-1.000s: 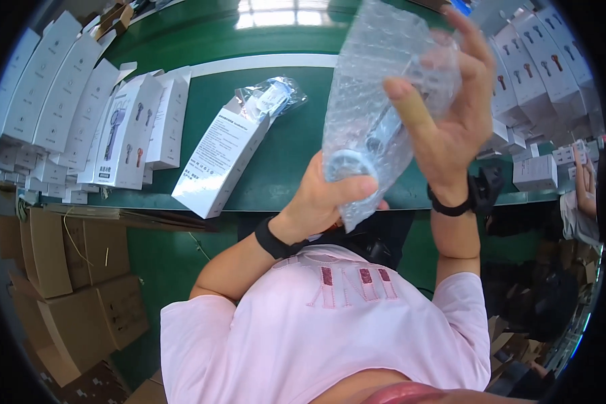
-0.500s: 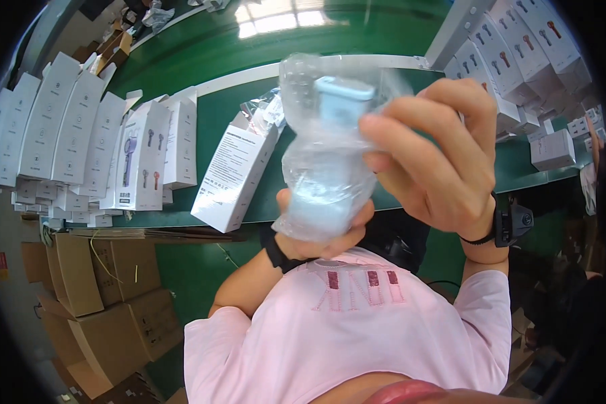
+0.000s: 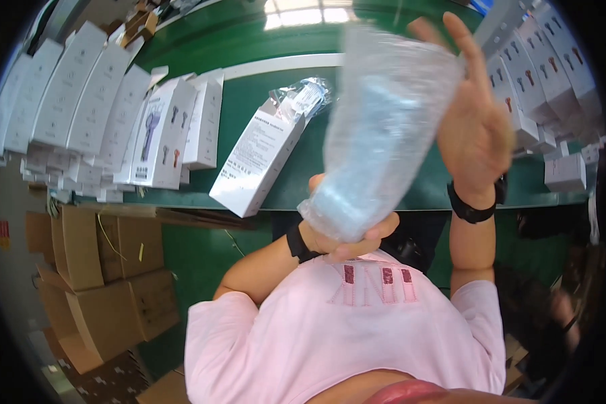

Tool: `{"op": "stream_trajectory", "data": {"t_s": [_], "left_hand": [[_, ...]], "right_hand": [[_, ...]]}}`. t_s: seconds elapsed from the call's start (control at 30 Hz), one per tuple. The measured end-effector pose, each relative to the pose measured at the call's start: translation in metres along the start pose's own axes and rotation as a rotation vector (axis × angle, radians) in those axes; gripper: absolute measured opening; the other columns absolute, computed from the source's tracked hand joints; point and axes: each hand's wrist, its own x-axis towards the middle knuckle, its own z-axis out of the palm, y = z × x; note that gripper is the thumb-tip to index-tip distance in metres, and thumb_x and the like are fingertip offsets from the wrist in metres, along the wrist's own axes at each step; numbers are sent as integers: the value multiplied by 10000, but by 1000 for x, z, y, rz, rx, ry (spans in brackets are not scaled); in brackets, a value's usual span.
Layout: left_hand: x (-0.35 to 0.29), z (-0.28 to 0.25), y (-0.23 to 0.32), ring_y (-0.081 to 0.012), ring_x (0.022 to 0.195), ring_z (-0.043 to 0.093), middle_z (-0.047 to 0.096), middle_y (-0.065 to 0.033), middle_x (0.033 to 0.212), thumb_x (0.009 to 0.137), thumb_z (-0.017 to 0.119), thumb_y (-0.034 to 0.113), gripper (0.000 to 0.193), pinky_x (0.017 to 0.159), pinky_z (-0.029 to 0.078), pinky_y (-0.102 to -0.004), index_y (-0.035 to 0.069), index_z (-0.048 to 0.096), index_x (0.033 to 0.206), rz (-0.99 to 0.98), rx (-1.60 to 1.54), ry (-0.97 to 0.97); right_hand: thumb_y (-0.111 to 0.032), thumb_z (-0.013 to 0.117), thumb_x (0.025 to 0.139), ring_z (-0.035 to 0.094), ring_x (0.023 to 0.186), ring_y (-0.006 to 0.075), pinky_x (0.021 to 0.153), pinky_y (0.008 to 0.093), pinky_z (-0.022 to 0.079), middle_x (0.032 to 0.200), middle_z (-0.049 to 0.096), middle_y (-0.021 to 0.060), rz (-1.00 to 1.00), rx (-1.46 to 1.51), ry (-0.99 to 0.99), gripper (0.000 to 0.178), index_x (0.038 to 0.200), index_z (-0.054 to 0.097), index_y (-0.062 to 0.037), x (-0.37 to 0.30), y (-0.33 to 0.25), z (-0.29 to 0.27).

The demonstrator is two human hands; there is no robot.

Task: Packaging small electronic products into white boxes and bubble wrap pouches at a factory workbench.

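Note:
A bubble-wrap bag (image 3: 411, 87) with a light-blue handheld device (image 3: 377, 148) inside is tilted up in front of me. The plastic blurs the device, so its exact kind cannot be made out. My left hand (image 3: 353, 239) wraps round the bag's lower end. My right hand (image 3: 475, 128) is beside the bag's upper right, its fingers stretched out and somewhat smeared by motion; whether it touches the plastic is unclear. Left of the bag, a white carton (image 3: 259, 161) lies slanted on the green table (image 3: 303, 172), a clear plastic packet (image 3: 306, 97) sticking out of its far end.
White cartons (image 3: 158, 135) stand in a row on the table's left, with more stacked cartons (image 3: 542, 67) at the right. A small white box (image 3: 565, 173) sits near the right edge. Brown cardboard boxes (image 3: 108, 296) are on the floor at the lower left.
My right hand has let go of the bag's upper part and opened upward. The bag, earlier pinched in at its middle, now stands straighter and fuller. The view has shifted slightly.

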Motion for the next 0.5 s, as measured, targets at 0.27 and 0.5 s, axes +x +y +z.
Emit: {"op": "stream_trajectory", "data": {"t_s": [0.27, 0.5], "left_hand": [[6, 128, -13, -238, 943, 647, 596, -138, 1236, 999, 528, 325, 517, 891, 498, -350, 32, 447, 1417, -174, 2248, 1101], [-22, 142, 161, -370, 660, 658, 652, -258, 703, 839, 626, 458, 526, 630, 525, -420, -59, 689, 763, -764, 2777, 1851]], "right_hand": [[-145, 663, 867, 667, 901, 186, 825, 318, 555, 1017, 663, 78, 761, 270, 326, 320, 1163, 616, -36, 9, -7, -49], [-261, 613, 948, 639, 1016, 228, 907, 380, 508, 1090, 675, 87, 345, 1408, -237, 313, 1168, 606, -39, 116, 158, -77]]}}
